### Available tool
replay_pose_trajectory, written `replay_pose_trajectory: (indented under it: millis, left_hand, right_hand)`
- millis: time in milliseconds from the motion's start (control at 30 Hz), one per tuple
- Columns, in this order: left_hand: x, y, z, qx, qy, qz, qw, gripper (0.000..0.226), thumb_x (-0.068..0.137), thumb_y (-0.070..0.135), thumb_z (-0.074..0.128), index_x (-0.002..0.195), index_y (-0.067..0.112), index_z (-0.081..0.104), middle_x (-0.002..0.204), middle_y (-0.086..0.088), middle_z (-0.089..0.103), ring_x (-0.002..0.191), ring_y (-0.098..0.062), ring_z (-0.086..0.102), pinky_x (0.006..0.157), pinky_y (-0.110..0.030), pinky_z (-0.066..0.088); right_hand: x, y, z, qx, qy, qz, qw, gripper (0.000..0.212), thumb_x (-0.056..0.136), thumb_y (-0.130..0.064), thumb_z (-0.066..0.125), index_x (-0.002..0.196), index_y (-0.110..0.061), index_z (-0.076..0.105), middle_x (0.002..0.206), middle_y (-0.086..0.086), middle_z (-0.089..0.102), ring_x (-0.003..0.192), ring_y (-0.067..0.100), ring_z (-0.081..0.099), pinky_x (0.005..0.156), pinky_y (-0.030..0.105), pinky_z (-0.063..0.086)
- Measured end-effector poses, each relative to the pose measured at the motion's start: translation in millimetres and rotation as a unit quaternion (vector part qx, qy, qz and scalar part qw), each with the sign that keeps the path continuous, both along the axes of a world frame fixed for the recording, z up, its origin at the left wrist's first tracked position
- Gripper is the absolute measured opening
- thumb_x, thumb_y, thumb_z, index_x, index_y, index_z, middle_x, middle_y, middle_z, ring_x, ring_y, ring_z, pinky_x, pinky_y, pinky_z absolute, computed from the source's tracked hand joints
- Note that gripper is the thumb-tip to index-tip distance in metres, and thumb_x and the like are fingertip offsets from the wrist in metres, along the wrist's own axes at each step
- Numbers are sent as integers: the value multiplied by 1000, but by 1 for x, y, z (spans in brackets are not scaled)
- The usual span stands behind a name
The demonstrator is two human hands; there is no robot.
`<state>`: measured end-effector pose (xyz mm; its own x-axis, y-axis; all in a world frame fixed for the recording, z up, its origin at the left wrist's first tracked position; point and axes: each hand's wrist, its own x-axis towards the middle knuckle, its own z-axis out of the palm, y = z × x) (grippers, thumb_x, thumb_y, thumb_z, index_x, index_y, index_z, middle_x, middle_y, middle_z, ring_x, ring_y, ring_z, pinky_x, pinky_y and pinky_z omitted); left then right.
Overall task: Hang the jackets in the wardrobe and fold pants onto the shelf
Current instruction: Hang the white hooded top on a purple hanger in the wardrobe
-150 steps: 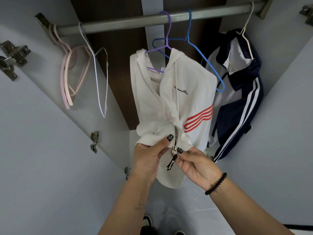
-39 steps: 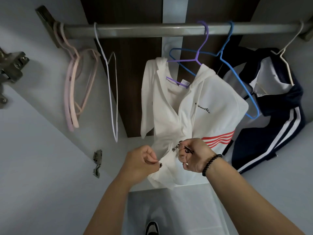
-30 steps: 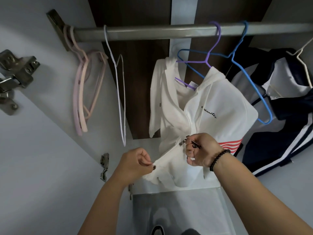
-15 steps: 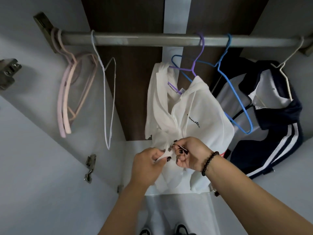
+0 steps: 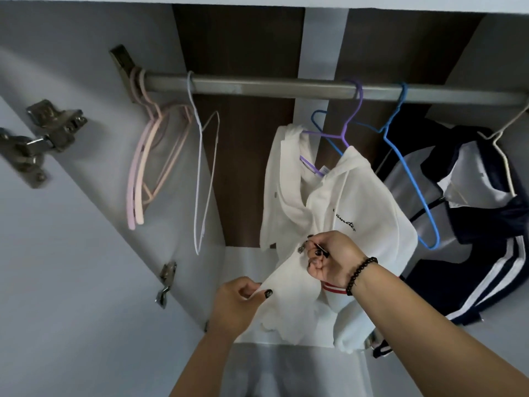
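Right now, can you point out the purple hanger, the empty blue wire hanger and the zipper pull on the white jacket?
Purple plastic hanger (image 5: 347, 130): head view, on its neck below the hook.
Empty blue wire hanger (image 5: 415, 184): head view, on its sloping right arm.
Metal zipper pull (image 5: 301, 249): head view, on the slider beside the right hand (image 5: 333, 260).
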<state>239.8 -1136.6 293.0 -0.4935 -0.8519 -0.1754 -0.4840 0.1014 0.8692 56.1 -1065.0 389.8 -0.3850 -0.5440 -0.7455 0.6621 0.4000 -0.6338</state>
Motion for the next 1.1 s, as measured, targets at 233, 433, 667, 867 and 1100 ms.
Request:
replay_pose_trajectory:
  millis: [233,433,667,867,1100]
  left_hand:
    - [30,-10,-33,49,-6,45,998,35,67,15,87,49,26,60,47,17,57,47,3,51,55,-15,39]
    - [14,-10,-15,-1,-104,3,995,5,78,26,78,74,25,75,59,17,65,56,5,56,56,-6,39]
    - [-59,-9,48,-177,31,-72,981,4,83,19,69,82,19,73,79,0,65,75,-15,61,68,-31,52]
    - [-61,-12,20,-196,2,-109,975,30,80,24,68,56,25,50,54,6,52,54,-14,52,52,-29,45]
    - [-27,-22,-24,-140,-152,-87,975,22,87,33,61,67,23,60,61,9,53,63,-12,53,49,-17,30]
  right_hand:
    - [10,-13,4,-9,-14,17,1000,26,91,-11,43,66,-9,50,45,-2,34,33,10,30,40,17,39]
    - [18,-19,6,-38,10,19,999,29,92,-13,43,63,-12,47,45,-3,34,34,10,32,42,17,42]
    - [26,-16,17,-67,14,43,997,30,90,-13,43,60,-12,47,47,-3,35,36,10,30,41,19,36]
    - [18,-5,10,-52,-23,-15,998,26,88,-10,42,62,-14,43,49,-4,28,36,8,21,33,17,21]
    - [17,-11,10,-59,-30,-56,996,24,89,-9,39,66,-14,43,49,-5,28,35,8,20,34,17,17]
